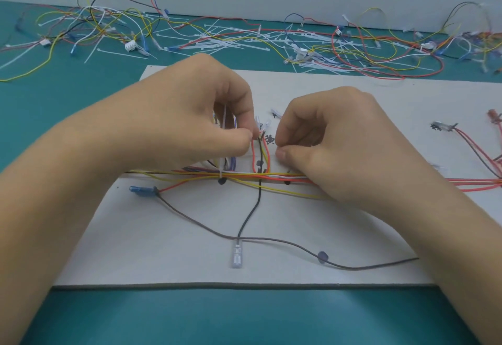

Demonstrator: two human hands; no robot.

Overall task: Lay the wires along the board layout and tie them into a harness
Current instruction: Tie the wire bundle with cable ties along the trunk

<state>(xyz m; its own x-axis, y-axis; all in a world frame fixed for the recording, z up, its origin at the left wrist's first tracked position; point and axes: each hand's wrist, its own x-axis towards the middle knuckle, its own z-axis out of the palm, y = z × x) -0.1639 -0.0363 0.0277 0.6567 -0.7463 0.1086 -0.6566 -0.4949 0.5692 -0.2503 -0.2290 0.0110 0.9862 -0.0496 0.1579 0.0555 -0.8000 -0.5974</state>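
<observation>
White board (pixel 190 249) carries a clear terminal (pixel 237 256) nearest, then the wire bundle (pixel 244 175) just below both sets of fingertips. Left hand (pixel 195 116) pinches a cable tie (pixel 222 166) rising from it; right hand (pixel 339 138) is curled, its grip unclear. Beyond the fingers, loose cable ties (pixel 231 43) crowd the teal mat (pixel 54 94).

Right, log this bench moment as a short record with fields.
surface: white board on a teal mat
main bundle: wires laid left to right across the board
cable tie: looped round the main bundle, tail upright
left grip: pinches at the branch wires
right grip: fingertips pinched just right of them; what it holds is unclear
far edge: spare ties and loose wires
</observation>
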